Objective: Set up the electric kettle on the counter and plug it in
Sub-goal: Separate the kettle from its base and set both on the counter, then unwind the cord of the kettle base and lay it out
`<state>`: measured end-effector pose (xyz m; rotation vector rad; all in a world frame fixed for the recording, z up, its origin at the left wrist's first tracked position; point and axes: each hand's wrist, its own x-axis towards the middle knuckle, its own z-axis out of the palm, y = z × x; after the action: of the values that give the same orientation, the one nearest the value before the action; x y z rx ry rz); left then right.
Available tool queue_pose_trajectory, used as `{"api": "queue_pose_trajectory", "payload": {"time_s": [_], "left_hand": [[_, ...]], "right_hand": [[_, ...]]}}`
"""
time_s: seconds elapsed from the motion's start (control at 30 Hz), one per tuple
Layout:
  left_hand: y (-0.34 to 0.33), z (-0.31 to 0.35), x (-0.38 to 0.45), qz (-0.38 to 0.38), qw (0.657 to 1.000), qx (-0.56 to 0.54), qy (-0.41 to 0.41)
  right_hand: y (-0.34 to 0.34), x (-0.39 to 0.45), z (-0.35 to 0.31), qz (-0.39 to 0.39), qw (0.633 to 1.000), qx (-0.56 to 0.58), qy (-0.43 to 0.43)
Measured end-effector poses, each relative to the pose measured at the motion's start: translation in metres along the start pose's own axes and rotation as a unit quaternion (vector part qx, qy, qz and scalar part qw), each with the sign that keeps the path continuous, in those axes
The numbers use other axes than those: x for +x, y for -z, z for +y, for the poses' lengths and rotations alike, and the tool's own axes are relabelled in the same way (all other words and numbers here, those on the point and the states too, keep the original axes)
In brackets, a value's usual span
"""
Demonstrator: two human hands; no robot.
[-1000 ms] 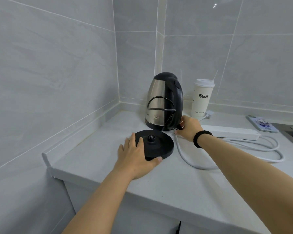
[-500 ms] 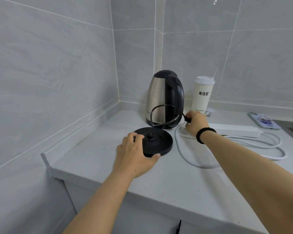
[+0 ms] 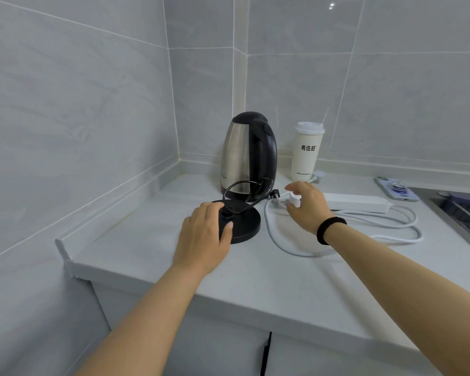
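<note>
Electric-kettle set-up, head view, with the kettle base (image 3: 242, 223) taken as landmark. The round black base lies flat on the desk (image 3: 255, 278), its centre connector facing up. The left hand (image 3: 205, 237) rests on the base's near-left part, fingers curled over its top and thumb against its rim, so that it grips the base. Just behind the base, in the wall corner, stands the steel kettle (image 3: 246, 156), upright, lid closed, not seated on the base. The base's black cord (image 3: 244, 185) loops up from the base in front of the kettle, and its black plug (image 3: 274, 193) lies behind and to the right of the base, free of either hand.

Right of the base, the right hand (image 3: 307, 207) hovers over the near end of the white power strip (image 3: 356, 203). Its fingers are loosely curled around something small and white; whether they pinch it or merely cover it cannot be told. The strip's white cable (image 3: 280, 240) curves along the desk right of the base.

Step in hand, as judged: positioning the base and preparing the plug-in. The next move calls for taking the black plug, aligning its pins with a strip socket, and pressing it home while the strip is steadied; afterwards the kettle must be lifted onto the base.

Behind and right of the base: a lidded paper cup (image 3: 305, 150); far right, a phone (image 3: 396, 188).
</note>
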<state>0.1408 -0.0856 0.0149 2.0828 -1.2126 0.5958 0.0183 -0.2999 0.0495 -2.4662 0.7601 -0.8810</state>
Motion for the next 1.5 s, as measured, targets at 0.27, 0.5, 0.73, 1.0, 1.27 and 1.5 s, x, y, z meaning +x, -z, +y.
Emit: {"api": "queue_pose_trajectory", "payload": {"time_s": [0.27,0.5,0.73,1.0,1.27,1.5], "left_hand": [[-0.012,0.057,-0.013,-0.026,0.996,-0.083,-0.026],[-0.038,0.109,-0.012,-0.080,0.992,-0.076,-0.066],[-0.054,0.150,-0.007,-0.111,0.989,-0.069,-0.069],[-0.078,0.174,0.005,-0.088,0.991,-0.089,-0.044],[-0.071,0.171,0.004,0.016,0.992,-0.120,0.039],[-0.053,0.140,0.007,0.118,0.971,-0.171,0.118]], "right_hand": [[0.025,-0.053,0.004,0.027,1.000,0.010,0.003],[0.043,-0.085,0.021,0.025,0.998,0.029,-0.055],[0.068,-0.099,0.050,0.049,0.998,-0.027,-0.006],[0.075,-0.097,0.072,0.065,0.998,-0.022,0.012],[0.069,-0.104,0.064,-0.042,0.990,-0.076,0.108],[0.069,-0.102,0.068,-0.036,0.992,-0.107,0.055]]}}
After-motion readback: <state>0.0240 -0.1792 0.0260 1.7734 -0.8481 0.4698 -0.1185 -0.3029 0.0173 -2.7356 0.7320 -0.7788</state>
